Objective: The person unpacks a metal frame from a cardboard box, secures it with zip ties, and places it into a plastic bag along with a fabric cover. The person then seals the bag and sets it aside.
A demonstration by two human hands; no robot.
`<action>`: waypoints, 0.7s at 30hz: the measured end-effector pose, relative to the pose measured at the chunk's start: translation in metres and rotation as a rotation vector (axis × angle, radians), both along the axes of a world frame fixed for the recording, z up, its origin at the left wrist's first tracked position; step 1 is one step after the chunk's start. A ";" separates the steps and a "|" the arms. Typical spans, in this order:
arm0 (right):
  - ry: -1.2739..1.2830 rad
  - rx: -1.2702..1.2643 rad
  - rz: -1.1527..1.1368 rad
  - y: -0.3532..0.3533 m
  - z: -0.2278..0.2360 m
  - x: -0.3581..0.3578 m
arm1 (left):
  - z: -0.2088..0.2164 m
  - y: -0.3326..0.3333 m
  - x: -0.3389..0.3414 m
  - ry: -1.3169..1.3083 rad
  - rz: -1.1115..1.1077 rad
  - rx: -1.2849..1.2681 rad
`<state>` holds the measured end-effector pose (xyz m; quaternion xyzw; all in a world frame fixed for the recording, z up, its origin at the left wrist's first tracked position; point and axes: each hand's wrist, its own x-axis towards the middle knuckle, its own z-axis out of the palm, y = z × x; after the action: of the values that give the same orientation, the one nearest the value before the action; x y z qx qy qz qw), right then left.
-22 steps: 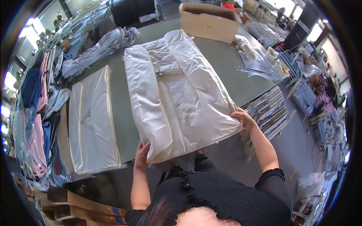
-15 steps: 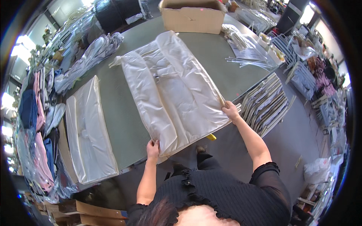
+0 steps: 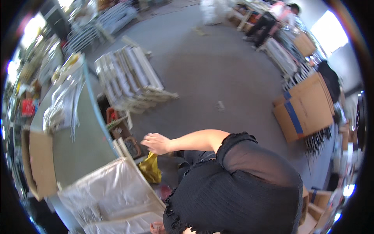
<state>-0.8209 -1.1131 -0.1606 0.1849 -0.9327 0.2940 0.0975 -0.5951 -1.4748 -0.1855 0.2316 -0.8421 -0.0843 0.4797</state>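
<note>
The left grip (image 3: 157, 227) is peeking in at the bottom, right by the edge of a big white cloth piece, mostly hidden, so I cannot tell if it is holding on. The right grip (image 3: 156, 143) is hanging in the air past the side of the desk, with its fingers stretched out and nothing in them.

Going from the left, a red thing (image 3: 28, 107) is sitting in a blurry mess of stuff. An open brown box (image 3: 43, 163) is standing on the desk (image 3: 83, 152), which is showing a plain green-gray top with a light blue edge. A bunch of thin white strips (image 3: 74, 105) is lying on the far part. The white cloth piece (image 3: 113, 191) is lying at the near end, shiny and a bit wrinkled.

Just past the desk, a pile of folded white frames (image 3: 130, 78) is leaning in a row. A yellow bag (image 3: 150, 167) is hanging below the right grip; I cannot tell if they are touching. The gray floor (image 3: 218, 78) is spreading through the middle, and a white sack (image 3: 210, 11) is standing at its far end. Farther right, another person (image 3: 267, 22) is bending over. A big brown carton (image 3: 306, 107) with blue tape is standing nearby, and a bright window (image 3: 329, 33) is shining behind.
</note>
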 end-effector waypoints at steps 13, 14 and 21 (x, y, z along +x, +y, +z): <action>-1.007 -0.288 -1.812 0.377 -0.056 0.439 | 0.086 0.335 -0.207 -0.227 -1.140 0.134; -1.019 -0.322 -1.853 0.382 -0.074 0.468 | 0.074 0.382 -0.213 -0.201 -1.281 0.087; -1.318 -0.430 -1.244 0.470 -0.123 0.470 | 0.015 0.654 -0.207 -0.833 -1.732 0.065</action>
<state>-0.3512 -0.6435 -0.2833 -0.5743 -0.6565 0.4011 -0.2797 -0.8019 -0.8209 -0.1708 -0.4461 -0.8211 -0.3438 -0.0931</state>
